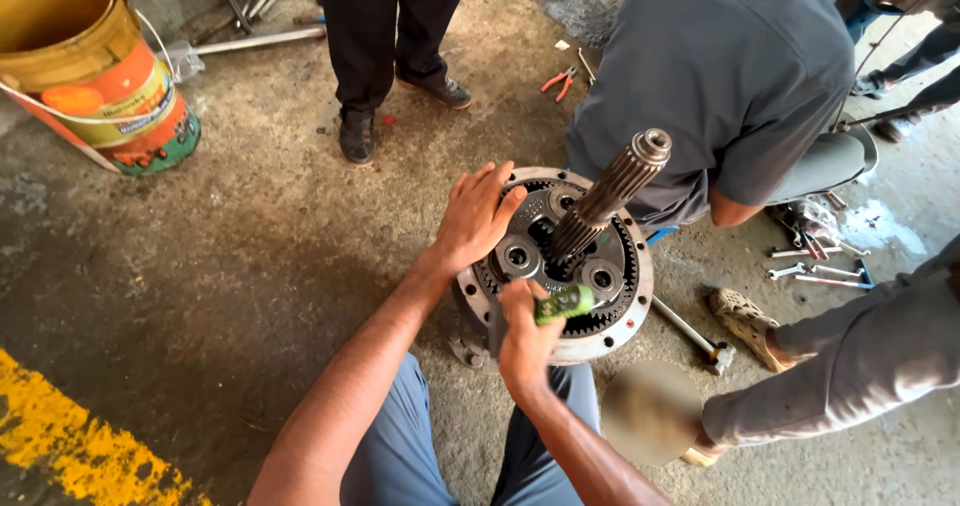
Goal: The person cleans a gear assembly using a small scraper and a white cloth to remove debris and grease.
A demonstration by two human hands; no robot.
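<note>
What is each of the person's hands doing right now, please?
Left hand: open, fingers spread, palm resting on the rim of the gear housing.
Right hand: closed around a small green tool, held over the gears.

The left hand (478,216) lies flat, fingers spread, on the rim of a round planetary gear housing (628,311) that sits on the concrete floor (230,256). The right hand (527,338) has its grip closed around a small green tool (565,303), held over the gears inside. A long splined shaft (612,191) rises tilted from the housing's centre. Behind it a person in a grey shirt (715,66) crouches. Spanners (820,266) lie at the right, red pliers (560,82) farther back, and a yellow bucket (85,61) stands top left.
</note>
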